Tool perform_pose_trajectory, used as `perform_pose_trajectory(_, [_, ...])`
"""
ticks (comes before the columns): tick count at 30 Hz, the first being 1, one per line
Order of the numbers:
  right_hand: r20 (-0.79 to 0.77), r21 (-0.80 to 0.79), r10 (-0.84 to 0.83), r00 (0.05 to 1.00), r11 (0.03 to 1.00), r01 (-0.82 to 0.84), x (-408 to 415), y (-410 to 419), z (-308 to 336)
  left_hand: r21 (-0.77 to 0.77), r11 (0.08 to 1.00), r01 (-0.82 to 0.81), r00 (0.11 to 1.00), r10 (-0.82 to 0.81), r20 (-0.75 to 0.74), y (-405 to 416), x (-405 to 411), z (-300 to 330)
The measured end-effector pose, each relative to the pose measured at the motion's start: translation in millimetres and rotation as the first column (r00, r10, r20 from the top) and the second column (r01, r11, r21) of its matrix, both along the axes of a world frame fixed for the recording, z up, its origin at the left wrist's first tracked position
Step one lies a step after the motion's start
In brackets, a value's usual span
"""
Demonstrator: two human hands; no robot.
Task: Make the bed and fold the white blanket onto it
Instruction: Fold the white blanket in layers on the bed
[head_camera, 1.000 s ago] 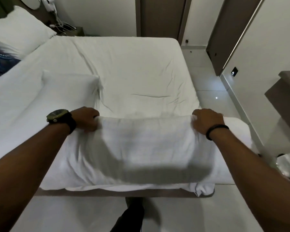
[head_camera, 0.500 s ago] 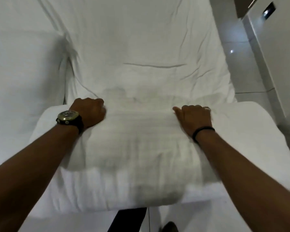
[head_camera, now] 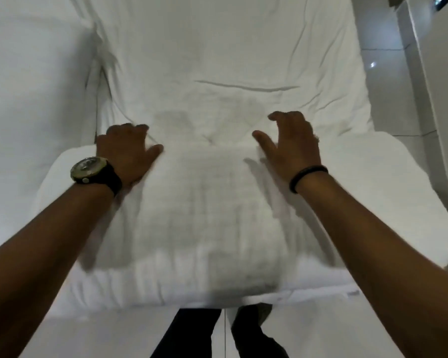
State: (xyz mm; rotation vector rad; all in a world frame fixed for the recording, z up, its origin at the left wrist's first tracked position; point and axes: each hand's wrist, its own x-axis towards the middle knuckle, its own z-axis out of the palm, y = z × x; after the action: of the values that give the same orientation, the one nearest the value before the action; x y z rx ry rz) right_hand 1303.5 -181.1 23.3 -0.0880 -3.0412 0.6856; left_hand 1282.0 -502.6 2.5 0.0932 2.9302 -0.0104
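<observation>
Bottom centre: person's dark trouser legs (head_camera: 189,334) on pale floor, right at foot of bed.

Lower/mid frame: white blanket (head_camera: 212,223), folded into thick pad, lies across near end of bed (head_camera: 243,47); far folded edge w/ both hands on or over it.

L hand (head_camera: 126,148), watch (head_camera: 88,169) on wrist: palm down on blanket's far-left edge, fingers bent over edge. Pressing or gripping? Can't tell.

R hand (head_camera: 292,143), black band (head_camera: 307,177) on wrist: fingers spread, lightly bent, holding nothing; seems just above far-right edge, shadow beneath.

Step in hand, my read: settling the fold. To do well: flat palms, sweep from centre outward, square far edge w/ mattress end, keep layers aligned, don't drag sheet under.

Beyond: white sheet, creased; long crease mid-frame, bunched ridge upper left beside a raised white mass, blurred. Upper right: glossy pale floor tiles (head_camera: 383,81), light wall panel. Dim lighting.
</observation>
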Motion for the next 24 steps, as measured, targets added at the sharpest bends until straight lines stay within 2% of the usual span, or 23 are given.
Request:
perform_pose_trajectory(1, [-0.014, -0.049, 0.034, 0.999, 0.998, -0.035, 20.2, -12.2, 5.1, 0.066, 0.995, 0.076, 0.996, -0.073, -0.046, 17.0, 18.9, 7.3])
perform_pose_trajectory(2, [0.037, -0.054, 0.086, 0.996, 0.995, -0.084, 41.7, -21.6, 5.1, 0.11, 0.978, 0.176, 0.983, -0.168, -0.073, 33.6, 44.2, 11.1])
perform_pose_trajectory(3, [0.159, 0.001, 0.13, 0.979, 0.991, -0.132, 63.2, -24.5, 2.6, 0.109, 0.967, 0.231, 0.973, -0.228, -0.04, 46.2, 73.6, 13.6])
perform_pose_trajectory(5, [0.376, 0.189, 0.111, 0.92, 0.963, -0.193, 90.8, 0.2, -14.9, 0.06, 0.981, 0.182, 0.976, -0.188, 0.112, 44.2, 113.6, 11.0])
perform_pose_trajectory(7, [0.435, 0.343, -0.005, 0.9, 0.925, -0.16, 101.3, 55.4, -34.5, -0.022, 0.996, 0.09, 0.988, -0.087, 0.13, 18.7, 124.5, 0.8])
perform_pose_trajectory(10, [0.452, 0.446, -0.139, 0.881, 0.891, -0.088, 119.8, 120.8, -44.2, -0.099, 0.991, 0.087, 0.991, -0.076, 0.111, 5.4, 124.9, -3.1])
perform_pose_trajectory(14, [0.399, 0.437, -0.151, 0.904, 0.899, -0.043, 167.5, 131.1, -45.9, -0.076, 0.993, 0.093, 0.995, -0.091, 0.028, 17.1, 158.4, -0.2])
perform_pose_trajectory(18, [0.376, 0.368, -0.182, 0.908, 0.929, 0.034, 174.0, 119.4, -24.5, -0.016, 1.0, 0.006, 1.0, -0.006, 0.012, 30.1, 193.5, 8.3])
perform_pose_trajectory(20, [0.303, 0.232, -0.11, 0.947, 0.972, 0.039, 179.6, 83.0, -12.1, -0.019, 1.0, 0.023, 1.0, -0.023, -0.002, 34.8, 204.7, 9.2])
perform_pose_trajectory(21, [0.26, 0.184, -0.032, 0.965, 0.983, -0.016, 188.1, 62.0, -9.6, -0.028, 0.999, 0.022, 1.0, -0.023, -0.006, 32.2, 210.2, 9.7])
perform_pose_trajectory(24, [0.247, 0.243, 0.172, 0.954, 0.942, -0.232, 232.4, 33.9, -35.0, -0.038, 0.997, -0.074, 0.997, 0.075, 0.019, 7.7, 237.7, 3.6])
